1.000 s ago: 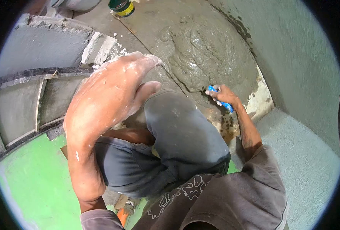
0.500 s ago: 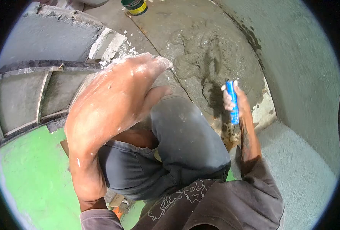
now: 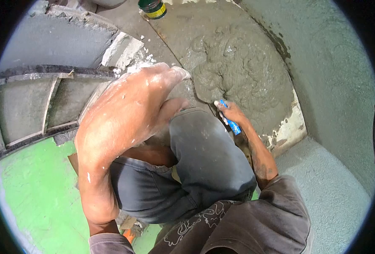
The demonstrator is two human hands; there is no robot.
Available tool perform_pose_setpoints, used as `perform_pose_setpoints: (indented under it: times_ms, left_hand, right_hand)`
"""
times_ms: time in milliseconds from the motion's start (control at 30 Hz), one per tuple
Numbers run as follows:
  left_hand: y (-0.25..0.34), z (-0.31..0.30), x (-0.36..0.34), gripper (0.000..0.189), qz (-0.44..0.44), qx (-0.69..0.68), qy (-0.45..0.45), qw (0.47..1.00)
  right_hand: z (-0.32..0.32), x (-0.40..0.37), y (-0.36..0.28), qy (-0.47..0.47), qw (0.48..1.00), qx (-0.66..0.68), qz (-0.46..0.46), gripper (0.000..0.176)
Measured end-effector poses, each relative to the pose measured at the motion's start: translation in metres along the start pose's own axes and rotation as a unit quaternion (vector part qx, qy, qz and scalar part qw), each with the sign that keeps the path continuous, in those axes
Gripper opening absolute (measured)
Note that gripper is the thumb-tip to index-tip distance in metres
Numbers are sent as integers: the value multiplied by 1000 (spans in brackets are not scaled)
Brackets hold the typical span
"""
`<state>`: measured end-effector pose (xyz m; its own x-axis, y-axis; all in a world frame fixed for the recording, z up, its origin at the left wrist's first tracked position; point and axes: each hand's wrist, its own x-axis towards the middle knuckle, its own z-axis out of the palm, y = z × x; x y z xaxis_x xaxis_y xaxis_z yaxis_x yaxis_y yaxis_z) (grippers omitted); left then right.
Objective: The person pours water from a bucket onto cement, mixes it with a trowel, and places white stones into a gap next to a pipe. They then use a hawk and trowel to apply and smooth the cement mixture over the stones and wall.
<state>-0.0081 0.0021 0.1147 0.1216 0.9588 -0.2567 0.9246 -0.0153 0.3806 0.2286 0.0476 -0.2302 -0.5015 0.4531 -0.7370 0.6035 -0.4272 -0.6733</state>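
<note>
Lowered from its raised swing half a second ago, the right hand [image 3: 230, 113] now meets the near edge of the wet, lumpy grey mortar mound [image 3: 242, 72] spreading beyond its fingers. The left hand [image 3: 128, 114], caked in pale dust, hangs open and empty over the bent knee [image 3: 204, 144], likely for balance. Right fingers wrap tight round a blue-handled trowel [image 3: 235, 126], blade pushed into mortar.

My bent knee [image 3: 204, 144] in grey shorts sits mid-view. Beyond it, at the top edge, stands a green tin [image 3: 153, 7] with a yellow band. Left of the knee runs a grey ribbed panel [image 3: 27, 106], with white crumbs [image 3: 139, 57] at its near corner. Below that lies green floor [image 3: 31, 190]. Right of the knee rises a rough grey wall [image 3: 335, 76]. Under the knee, my dark patterned shirt [image 3: 246, 224] shows.
</note>
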Motion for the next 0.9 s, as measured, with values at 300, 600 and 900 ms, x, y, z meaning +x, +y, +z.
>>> perform_pose_setpoints:
  times_ms: [300, 600, 900]
  left_hand:
    - [8, -3, 0, 38, 7, 33, 6, 999]
    - [18, -2, 11, 37, 49, 36, 36, 997]
    - [20, -1, 23, 37, 38, 37, -22, 998]
  right_hand:
    - [-36, -26, -31, 94, 945, 311, -20, 39]
    - [-80, -107, -19, 60, 869, 491, -14, 46]
    - [-5, -244, 137, 312, 931, -165, 95, 45]
